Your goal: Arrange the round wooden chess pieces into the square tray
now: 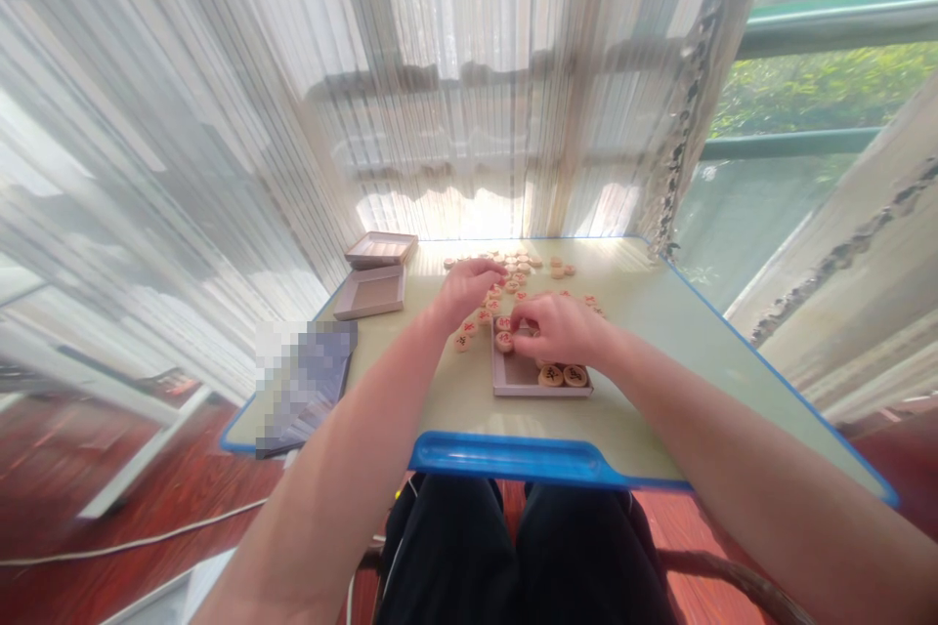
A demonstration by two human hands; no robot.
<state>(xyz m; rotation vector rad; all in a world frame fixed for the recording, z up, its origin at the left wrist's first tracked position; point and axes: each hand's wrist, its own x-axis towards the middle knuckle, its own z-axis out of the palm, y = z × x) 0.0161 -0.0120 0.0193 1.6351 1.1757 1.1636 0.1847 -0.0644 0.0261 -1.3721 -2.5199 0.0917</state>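
Observation:
Round wooden chess pieces [522, 266] with red characters lie scattered across the far middle of a pale green table [660, 332]. My left hand [469, 288] rests over the scattered pieces with fingers curled down onto them. My right hand [561, 327] hovers over a shallow open box [517, 379], its fingertips pinched on a piece [504, 342] at the box's far left corner. Two pieces [563, 375] lie inside the box near its front right.
Two more box halves [372, 291] sit at the table's far left. A blurred-out flat item [304, 386] lies at the left front corner. The table has a blue rim with a tray groove [513, 457]. Sheer curtains hang behind.

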